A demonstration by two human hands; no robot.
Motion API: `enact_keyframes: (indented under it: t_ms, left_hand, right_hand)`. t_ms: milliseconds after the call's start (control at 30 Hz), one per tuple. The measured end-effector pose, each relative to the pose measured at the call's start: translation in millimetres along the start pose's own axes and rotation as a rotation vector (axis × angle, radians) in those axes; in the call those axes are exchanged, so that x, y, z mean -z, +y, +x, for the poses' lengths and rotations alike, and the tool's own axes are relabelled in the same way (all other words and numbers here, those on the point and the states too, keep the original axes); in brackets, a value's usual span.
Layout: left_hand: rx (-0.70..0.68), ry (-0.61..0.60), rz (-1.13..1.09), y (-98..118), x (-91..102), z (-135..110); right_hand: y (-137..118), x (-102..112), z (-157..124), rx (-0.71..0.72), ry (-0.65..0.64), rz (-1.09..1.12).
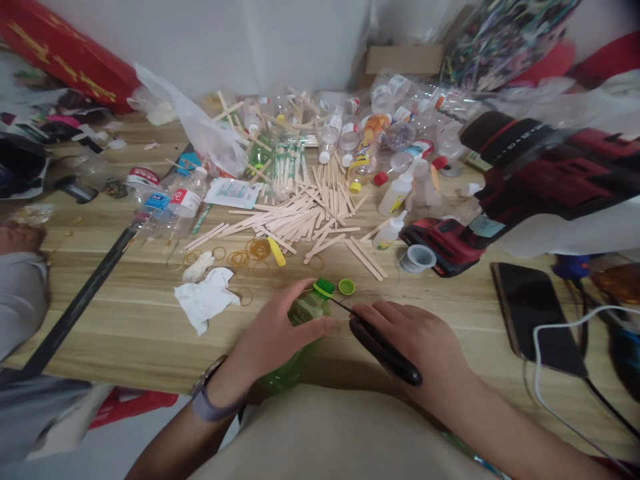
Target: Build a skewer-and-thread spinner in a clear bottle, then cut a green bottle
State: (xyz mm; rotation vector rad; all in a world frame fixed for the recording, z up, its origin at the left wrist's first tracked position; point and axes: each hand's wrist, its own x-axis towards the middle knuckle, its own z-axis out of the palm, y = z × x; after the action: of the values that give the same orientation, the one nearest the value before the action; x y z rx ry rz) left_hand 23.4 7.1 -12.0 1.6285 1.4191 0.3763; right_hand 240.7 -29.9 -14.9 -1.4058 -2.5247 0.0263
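My left hand [277, 330] is closed around the upper part of a green plastic bottle [287, 377], which leans toward the edge of the table. A bright green ring or collar [323, 287] sits at the bottle's neck. In my right hand [417, 333] is a black-handled tool with a thin blade [383, 350]; its narrow tip touches or lies just beside the neck. Whether the tip is under the ring I cannot tell. A loose green cap [347, 287] lies on the table just past the bottle. My palm hides part of the bottle's shoulder.
Wooden sticks [300, 217] are piled ahead, with rubber bands [255, 251] and crumpled tissue [205, 297] to the left. A red drill [530, 173], glue bottles [390, 231] and a phone [533, 320] stand or lie at right. Another person's sleeve [20, 293] shows at left.
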Motion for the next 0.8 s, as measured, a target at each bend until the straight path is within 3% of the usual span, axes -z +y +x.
enact_keyframes:
  t_ms: [267,533,800]
  left_hand:
    - [0.0,0.078,0.026,7,-11.1,-7]
    - [-0.019,0.123,0.024,9,-8.4,-6]
    - [-0.047,0.092,-0.018,11,-4.8,-13]
  right_hand:
    - [-7,-2,5,-0.049,-0.035,-0.063]
    - [-21,1,10,-0.038,0.011,-0.111]
    - [-29,13,11,-0.015,0.075,-0.134]
